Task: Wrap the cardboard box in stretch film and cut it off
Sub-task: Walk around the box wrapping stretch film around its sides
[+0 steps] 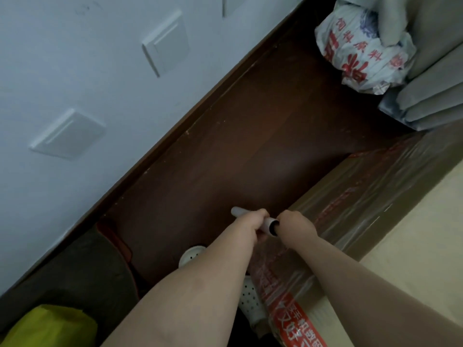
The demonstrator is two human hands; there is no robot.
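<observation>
Roll (253,220) sits between both hands, low over the dark floor (225,151) and just beside the near corner of the box (355,201). Left hand (251,222) curls round the middle of the tube; right hand (294,225) closes at its dark open end, though whether those fingers go into the core or only clasp the rim I cannot tell. The tube's long axis runs roughly level, from its pale free end at upper left down to the end by the right hand, so it points away from the box toward the wall (75,96). The box lies to the right of the grip, its long side stretching away up and right, already glossy with film (370,186) over red printing. Film seems to run from the roll down onto the box's near face, but the stretch itself is hard to make out. The right hand is the nearer one to the box. I judge wrapping is well along, and the next pass means carrying the roll round this corner while keeping the sheet taut.
</observation>
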